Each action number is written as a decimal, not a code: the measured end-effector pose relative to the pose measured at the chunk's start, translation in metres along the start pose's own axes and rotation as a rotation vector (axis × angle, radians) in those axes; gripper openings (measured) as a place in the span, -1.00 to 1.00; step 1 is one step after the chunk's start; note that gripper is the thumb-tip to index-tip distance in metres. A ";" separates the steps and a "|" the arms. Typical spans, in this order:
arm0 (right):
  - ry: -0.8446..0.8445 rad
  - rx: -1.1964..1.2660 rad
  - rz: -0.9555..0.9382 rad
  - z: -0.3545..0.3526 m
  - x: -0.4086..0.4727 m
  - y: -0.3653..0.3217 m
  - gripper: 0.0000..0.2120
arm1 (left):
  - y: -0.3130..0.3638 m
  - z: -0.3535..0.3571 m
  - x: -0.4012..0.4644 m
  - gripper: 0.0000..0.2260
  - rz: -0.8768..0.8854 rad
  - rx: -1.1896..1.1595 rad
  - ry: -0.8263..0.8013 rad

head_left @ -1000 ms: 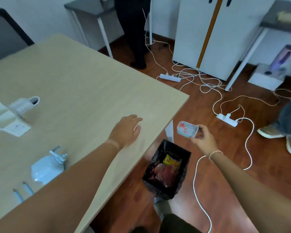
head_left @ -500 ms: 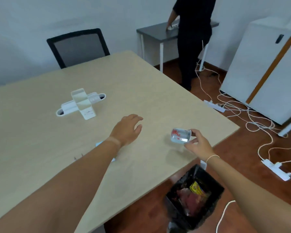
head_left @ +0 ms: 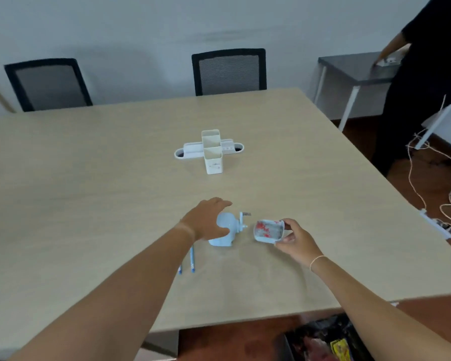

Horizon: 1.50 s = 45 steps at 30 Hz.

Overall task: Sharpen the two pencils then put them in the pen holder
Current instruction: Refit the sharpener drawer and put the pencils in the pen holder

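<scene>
A pale blue crank sharpener (head_left: 228, 231) stands on the beige table (head_left: 89, 178). My left hand (head_left: 206, 221) hovers at its left side with the fingers spread, holding nothing. My right hand (head_left: 296, 239) grips the sharpener's clear shavings tray (head_left: 268, 230), red bits inside, just right of the crank. Two blue pencils (head_left: 192, 259) lie side by side near the sharpener, partly hidden under my left forearm. The white pen holder (head_left: 211, 151) stands farther back at the table's middle.
Two black mesh chairs (head_left: 229, 71) stand behind the table. A black bin (head_left: 320, 340) with rubbish sits on the floor below the table's near right corner. A person in black (head_left: 427, 74) stands at a grey side table (head_left: 354, 67). White cables (head_left: 448, 204) trail across the floor at right.
My view swung left from the bin back to the table. My right hand carried the shavings tray from above the bin to beside the sharpener, and my left hand moved onto the sharpener's side.
</scene>
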State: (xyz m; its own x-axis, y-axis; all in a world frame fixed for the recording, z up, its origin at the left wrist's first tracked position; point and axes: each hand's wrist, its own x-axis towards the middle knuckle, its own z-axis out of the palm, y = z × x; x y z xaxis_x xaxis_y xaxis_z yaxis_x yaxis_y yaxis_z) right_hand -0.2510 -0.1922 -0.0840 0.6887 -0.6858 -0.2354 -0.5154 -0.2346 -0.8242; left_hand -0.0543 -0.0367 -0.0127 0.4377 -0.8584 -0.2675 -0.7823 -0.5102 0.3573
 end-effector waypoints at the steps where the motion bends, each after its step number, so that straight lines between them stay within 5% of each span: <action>1: -0.016 -0.012 -0.004 0.002 0.002 -0.001 -0.51 | -0.001 0.002 0.000 -0.36 -0.011 0.006 -0.008; 12: -0.182 -0.116 -0.078 0.032 0.022 -0.003 -0.50 | -0.009 0.022 0.001 -0.44 -0.067 0.060 -0.011; 34: -0.214 -0.148 -0.124 0.054 0.043 -0.007 -0.49 | -0.026 0.029 0.005 -0.47 -0.065 -0.062 0.042; 40: -0.234 -0.207 -0.139 0.066 0.045 -0.015 -0.55 | -0.026 0.031 0.004 -0.46 -0.062 -0.072 0.064; 45: -0.234 -0.147 -0.124 0.082 0.044 -0.027 -0.81 | -0.025 0.032 0.004 -0.46 -0.072 -0.088 0.067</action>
State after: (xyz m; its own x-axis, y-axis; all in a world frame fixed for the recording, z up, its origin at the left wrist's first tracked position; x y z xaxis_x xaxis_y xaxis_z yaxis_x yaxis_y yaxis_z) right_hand -0.1648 -0.1597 -0.1145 0.8409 -0.4721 -0.2645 -0.4768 -0.4152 -0.7748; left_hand -0.0472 -0.0254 -0.0511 0.5225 -0.8195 -0.2357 -0.7070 -0.5708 0.4175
